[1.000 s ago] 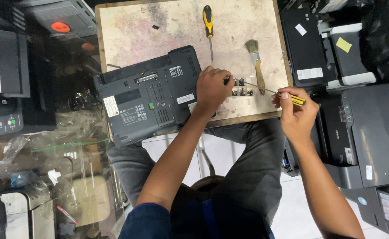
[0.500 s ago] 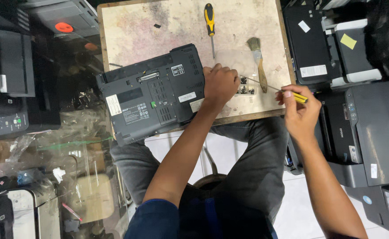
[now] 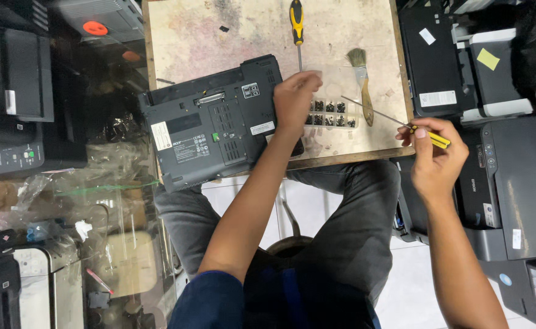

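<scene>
A dark grey laptop (image 3: 213, 128) lies bottom-up on the worn wooden table (image 3: 243, 30), hanging over its near left edge. My left hand (image 3: 295, 100) rests at the laptop's right edge, fingers curled over the clear screw tray (image 3: 332, 114) with several dark screws. Whether the fingers pinch a screw is hidden. My right hand (image 3: 435, 152) is off the table's right edge and grips a thin yellow-handled screwdriver (image 3: 396, 119), whose shaft points up-left toward the tray.
A second yellow-and-black screwdriver (image 3: 296, 24) and a paintbrush (image 3: 362, 82) lie on the table. Printers (image 3: 505, 176) crowd the right side. Black devices (image 3: 18, 103) and crumpled plastic wrap (image 3: 85, 189) fill the left. My knees are under the table.
My left hand has slid slightly right from the laptop's edge onto the screw tray. My right hand with the screwdriver has stayed about where it was.
</scene>
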